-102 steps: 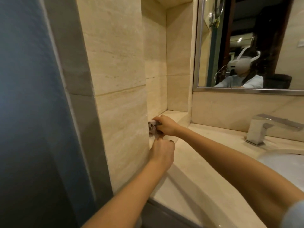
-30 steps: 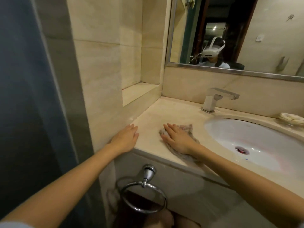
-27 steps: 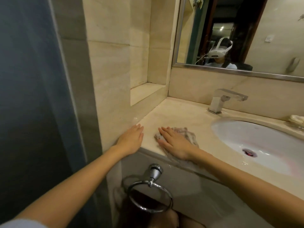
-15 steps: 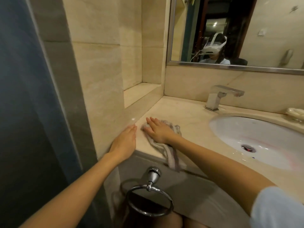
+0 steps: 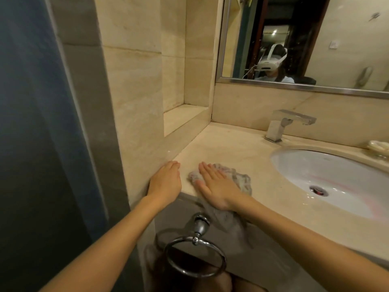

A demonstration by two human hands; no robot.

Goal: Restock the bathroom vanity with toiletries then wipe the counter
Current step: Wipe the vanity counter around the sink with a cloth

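Two flat hands on the counter (image 5: 231,144)

Both hands lie palm-down with fingers straight and close together; neither curls round anything. The right hand (image 5: 216,186) presses a crumpled cloth (image 5: 242,180) onto the beige stone near the front left corner, and one end of the cloth hangs over the front edge. The left hand (image 5: 166,182) rests bare on the corner itself, just beside the cloth and next to the tiled wall. A white sink (image 5: 336,175) lies to the right, with a chrome faucet (image 5: 282,125) behind it, and a towel ring (image 5: 195,258) hangs below.
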